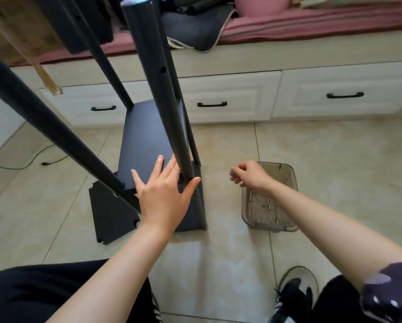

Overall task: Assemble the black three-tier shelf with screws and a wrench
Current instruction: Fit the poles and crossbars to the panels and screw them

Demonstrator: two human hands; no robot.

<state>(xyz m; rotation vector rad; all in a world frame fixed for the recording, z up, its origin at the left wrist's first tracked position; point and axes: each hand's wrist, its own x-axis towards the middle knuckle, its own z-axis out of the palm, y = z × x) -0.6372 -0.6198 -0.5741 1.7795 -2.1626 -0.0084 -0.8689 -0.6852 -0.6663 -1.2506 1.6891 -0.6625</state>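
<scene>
The black shelf stands on the tiled floor with several black poles (pixel 158 94) rising toward me. A black board (pixel 146 141) sits between the poles, and a lower black board (pixel 109 210) lies at floor level. My left hand (pixel 162 190) presses flat on the upper board's near corner, fingers straight, thumb beside the near pole. My right hand (pixel 246 174) hovers above a clear plastic tub (pixel 286 227) with fingers curled; something small and metallic seems pinched at the fingertips, too blurred to name. Several silver screws (pixel 268 202) lie in the tub.
White drawer fronts with black handles (pixel 211 104) run behind the shelf under a pink-covered bench. A black cable (pixel 44 163) lies on the floor at left. My knees and a black shoe (pixel 293 297) fill the bottom edge.
</scene>
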